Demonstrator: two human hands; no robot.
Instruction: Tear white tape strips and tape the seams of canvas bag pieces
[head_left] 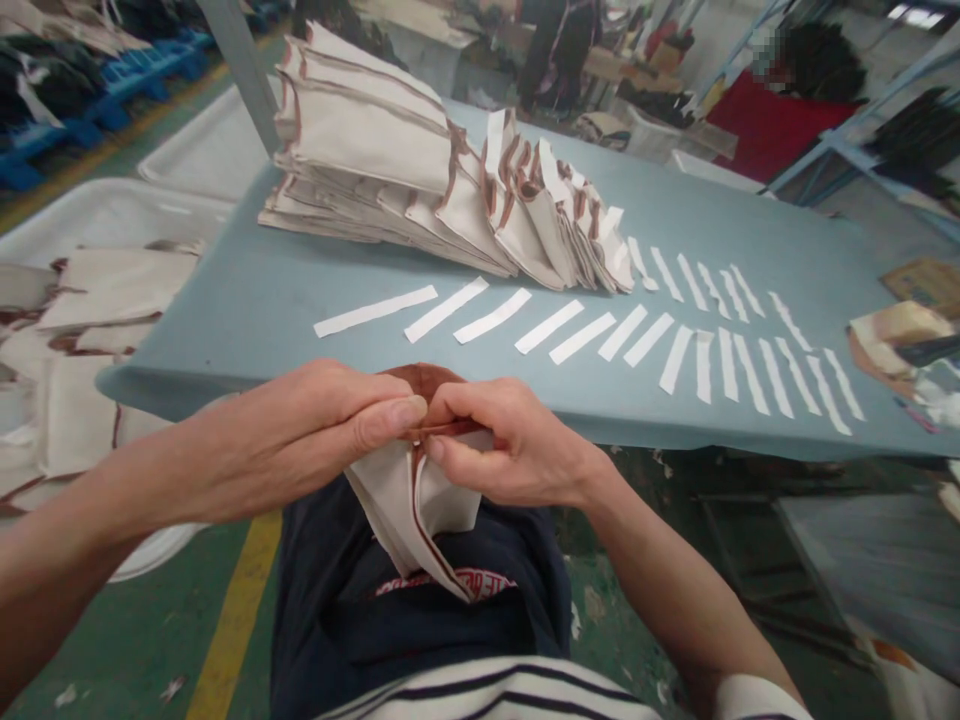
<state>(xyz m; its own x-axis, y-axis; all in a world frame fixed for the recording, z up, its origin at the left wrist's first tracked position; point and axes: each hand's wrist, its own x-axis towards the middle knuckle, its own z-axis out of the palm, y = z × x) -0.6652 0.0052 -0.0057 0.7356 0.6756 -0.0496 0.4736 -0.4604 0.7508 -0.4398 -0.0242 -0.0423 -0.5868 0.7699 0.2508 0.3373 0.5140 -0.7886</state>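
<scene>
A cream fabric piece with brown edging hangs between my two hands, just in front of the table's near edge. My left hand pinches its brown edge, thumb on top and fingers stretched behind. Close beside it, my right hand grips the same edge between thumb and curled fingers. The lower part of the piece droops over my dark apron. Beyond my hands, white strips lie in a row on the blue-green tabletop. Behind those rises a stack of similar cream fabric pieces, some with white strips on them.
On the left, a white tub holds more cream pieces. More white strips lie along the right side of the table, near a cardboard box. A metal post stands at the table's far left. Someone in red is in the background.
</scene>
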